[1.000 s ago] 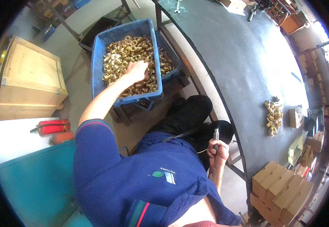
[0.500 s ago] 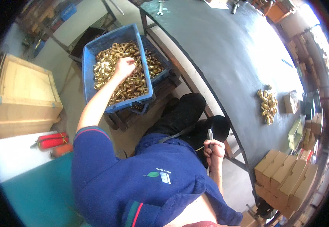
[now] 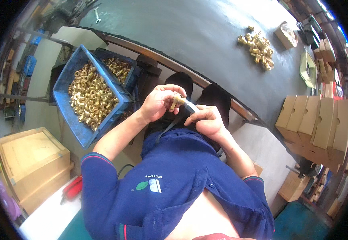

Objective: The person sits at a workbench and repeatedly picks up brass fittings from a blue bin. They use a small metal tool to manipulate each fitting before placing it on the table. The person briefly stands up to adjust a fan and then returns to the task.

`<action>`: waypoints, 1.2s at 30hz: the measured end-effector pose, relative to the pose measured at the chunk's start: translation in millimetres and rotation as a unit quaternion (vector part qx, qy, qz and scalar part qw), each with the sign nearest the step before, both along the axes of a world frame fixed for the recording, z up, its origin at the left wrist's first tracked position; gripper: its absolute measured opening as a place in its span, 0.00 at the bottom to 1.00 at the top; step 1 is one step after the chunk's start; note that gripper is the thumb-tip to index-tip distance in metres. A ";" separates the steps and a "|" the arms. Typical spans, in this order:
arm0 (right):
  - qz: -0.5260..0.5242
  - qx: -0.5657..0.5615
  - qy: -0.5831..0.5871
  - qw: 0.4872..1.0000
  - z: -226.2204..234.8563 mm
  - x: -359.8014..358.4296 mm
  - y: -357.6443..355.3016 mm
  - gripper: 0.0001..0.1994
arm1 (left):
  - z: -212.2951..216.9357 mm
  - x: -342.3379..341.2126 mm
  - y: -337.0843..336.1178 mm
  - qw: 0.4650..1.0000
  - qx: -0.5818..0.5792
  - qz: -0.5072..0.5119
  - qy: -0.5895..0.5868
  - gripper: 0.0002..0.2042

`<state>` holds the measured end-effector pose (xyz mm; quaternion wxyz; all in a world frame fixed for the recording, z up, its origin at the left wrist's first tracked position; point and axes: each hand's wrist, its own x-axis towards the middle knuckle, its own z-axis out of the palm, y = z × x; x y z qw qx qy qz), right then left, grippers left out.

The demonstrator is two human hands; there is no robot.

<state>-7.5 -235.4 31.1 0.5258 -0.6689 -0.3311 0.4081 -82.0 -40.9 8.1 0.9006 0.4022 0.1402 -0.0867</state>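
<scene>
Two hands: both raised in front of the chest, meeting over the lap.
Left hand (image 3: 157,105): fingers closed around a small brass fitting (image 3: 177,99), pinched at the fingertips.
Right hand (image 3: 207,121): curled shut around a slim silver tool (image 3: 191,107), whose tip points toward the fitting and reaches its end.
Brass fitting: held in the air between the two hands, above the dark trousers, just near the edge of the surface.
Blue crate (image 3: 87,132): to the person's left, low beside the knees, tilted, heaped with loose brass fittings (image 3: 89,94).
Second blue crate (image 3: 131,74): just behind the first, partly hidden, also holding brass parts.
Surface (image 3: 206,44): dark grey bench top curving across the upper view.
Brass pile (image 3: 257,46): small heap of fittings lying on the surface, well apart from the hands.
Cardboard boxes (image 3: 318,126): a row of brown folded boxes at the right.
Wooden box (image 3: 32,166): pale, closed, at the lower left.
Red tool (image 3: 73,188): lying beside the wooden box on a white top.
Clothing: dark blue polo shirt with red-trimmed sleeves.
</scene>
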 end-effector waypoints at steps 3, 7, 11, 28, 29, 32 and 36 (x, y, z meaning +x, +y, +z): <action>0.000 -0.025 -0.027 0.999 -3.0 -1.8 -10.3 0.14 | -3.0 8.3 -9.7 0.999 0.027 -0.031 0.017 0.09; 0.018 -0.043 -0.023 0.999 -1.6 3.6 -16.8 0.12 | -5.6 14.1 -12.3 0.994 0.049 -0.093 0.037 0.09; -0.041 -0.034 0.042 0.998 -27.4 -6.5 -15.8 0.11 | -11.9 15.4 -16.6 0.995 0.007 -0.098 0.034 0.09; -0.130 0.067 -0.056 0.988 -44.1 0.5 -18.2 0.11 | -10.9 23.4 -24.6 0.984 0.167 -0.045 -0.041 0.07; -0.145 0.084 -0.027 0.985 -45.1 -0.4 -17.2 0.11 | -11.4 24.8 -24.8 0.985 0.160 -0.047 -0.039 0.08; -0.135 0.019 -0.277 0.951 -32.2 -2.3 -24.3 0.12 | -17.0 32.5 -31.9 0.983 0.170 -0.041 -0.063 0.08; -0.234 0.118 0.330 0.907 -32.5 5.2 -31.5 0.15 | -17.6 50.0 -29.8 0.982 0.159 0.030 -0.094 0.08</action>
